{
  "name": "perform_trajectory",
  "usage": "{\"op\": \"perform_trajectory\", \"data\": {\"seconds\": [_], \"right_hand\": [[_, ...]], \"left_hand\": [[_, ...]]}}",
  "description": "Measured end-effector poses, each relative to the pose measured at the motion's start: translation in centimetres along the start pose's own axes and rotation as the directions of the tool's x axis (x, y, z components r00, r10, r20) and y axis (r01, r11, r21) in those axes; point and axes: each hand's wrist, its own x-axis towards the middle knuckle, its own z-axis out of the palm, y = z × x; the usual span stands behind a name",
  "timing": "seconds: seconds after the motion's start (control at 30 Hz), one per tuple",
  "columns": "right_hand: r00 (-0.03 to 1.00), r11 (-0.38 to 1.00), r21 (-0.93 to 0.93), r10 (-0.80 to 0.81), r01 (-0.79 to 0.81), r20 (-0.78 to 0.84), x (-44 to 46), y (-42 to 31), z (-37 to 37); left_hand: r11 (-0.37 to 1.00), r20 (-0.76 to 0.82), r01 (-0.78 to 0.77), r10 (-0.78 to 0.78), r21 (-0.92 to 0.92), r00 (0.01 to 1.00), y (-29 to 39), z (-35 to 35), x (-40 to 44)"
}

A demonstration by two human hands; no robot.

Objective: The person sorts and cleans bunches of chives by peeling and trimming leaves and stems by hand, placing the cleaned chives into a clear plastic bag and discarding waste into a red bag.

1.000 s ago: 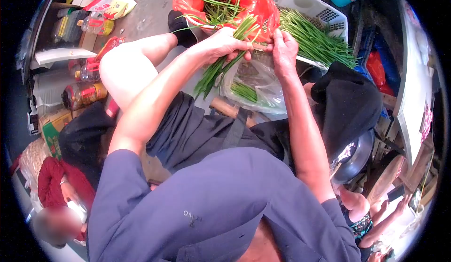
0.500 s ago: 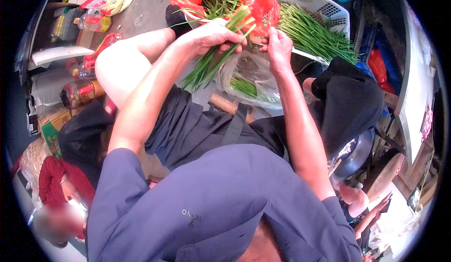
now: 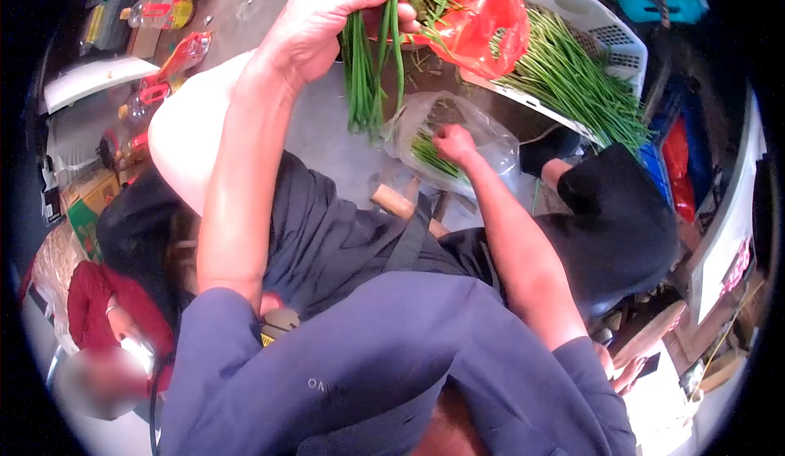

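A bunch of long green stalks [image 3: 357, 72] hangs down from my left hand [image 3: 327, 15], which is wrapped round it at the top of the view. My right hand [image 3: 455, 142] reaches into a clear plastic bag [image 3: 497, 139], its fingers closed by the green stalks [image 3: 432, 155] inside; what they grip, if anything, is too small to tell. Just right of my left hand is a red plastic bag [image 3: 503, 27] with more greens in it. A white crate [image 3: 628, 57] at the upper right holds a large heap of green stalks [image 3: 572, 80].
Bottles [image 3: 155, 13] and packets lie at the upper left, near a cardboard box [image 3: 91, 198]. A person in a red sleeve [image 3: 90, 305] is at the lower left. Another person's hand [image 3: 628, 374] shows at the lower right. A wooden piece [image 3: 394, 201] lies between my legs.
My left hand has moved up and left with the bunch, which now hangs straight down. My right hand has gone down from beside the red bag into the clear bag. The view has shifted slightly.
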Motion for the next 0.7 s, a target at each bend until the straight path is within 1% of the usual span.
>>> {"op": "perform_trajectory", "data": {"seconds": [0.03, 0.1, 0.13, 0.2, 0.23, 0.3, 0.4, 0.47, 0.53, 0.6, 0.63, 0.7], "right_hand": [[1.0, 1.0, -0.001, -0.005, 0.005, 0.02, 0.6, 0.4, 0.5], [0.998, 0.999, -0.009, 0.046, -0.047, -0.039, 1.1, 1.2, 1.7], [0.999, 0.999, -0.01, 0.041, -0.041, -0.018, 1.5, 1.5, 2.2], [0.998, 1.0, -0.027, 0.011, -0.013, -0.063, 2.1, 1.6, 2.8], [0.999, 1.0, -0.023, 0.003, -0.004, -0.048, 2.5, 1.3, 3.1], [0.994, 0.988, -0.151, -0.019, 0.002, -0.111, 3.0, 0.5, 3.6], [0.996, 0.982, -0.188, -0.042, 0.026, -0.082, 3.0, -1.1, 3.4], [0.995, 0.977, -0.208, -0.059, 0.042, -0.076, 3.8, -0.9, 4.0], [0.995, 0.971, -0.231, -0.071, 0.053, -0.073, 4.4, -0.3, 4.5], [0.987, 0.968, -0.207, -0.153, 0.139, -0.053, 4.5, 0.2, 4.7], [0.988, 0.969, -0.208, -0.149, 0.136, -0.048, 4.3, 0.4, 4.7], [0.971, 0.955, -0.204, -0.232, 0.216, -0.06, 4.4, 0.6, 4.3]], "left_hand": [[0.999, -0.052, 0.008, -0.01, -0.032, 0.999, 0.2, 0.0, 0.0], [0.999, -0.07, 0.014, -0.016, -0.031, 0.997, 0.4, -0.4, 0.1], [1.0, -0.072, 0.01, -0.012, -0.028, 0.997, 0.5, -0.4, 0.2], [0.999, -0.08, 0.016, -0.018, -0.031, 0.997, 0.4, -0.4, 0.4], [0.999, -0.096, 0.022, -0.024, -0.027, 0.995, 0.3, -0.5, 0.5], [0.989, -0.131, 0.035, -0.054, -0.145, 0.99, -0.4, -0.8, 0.7], [0.981, -0.172, 0.063, -0.095, -0.184, 0.98, -0.9, -1.1, 1.0], [0.973, -0.196, 0.095, -0.137, -0.209, 0.971, -0.9, -0.9, 1.1], [0.971, -0.198, 0.094, -0.139, -0.221, 0.97, -1.1, -0.8, 1.3], [0.971, -0.208, 0.088, -0.135, -0.221, 0.969, -1.3, -0.5, 1.5], [0.97, -0.208, 0.092, -0.14, -0.225, 0.968, -1.3, -0.5, 1.5], [0.974, -0.196, 0.084, -0.126, -0.212, 0.972, -1.3, -0.5, 1.4]]}}
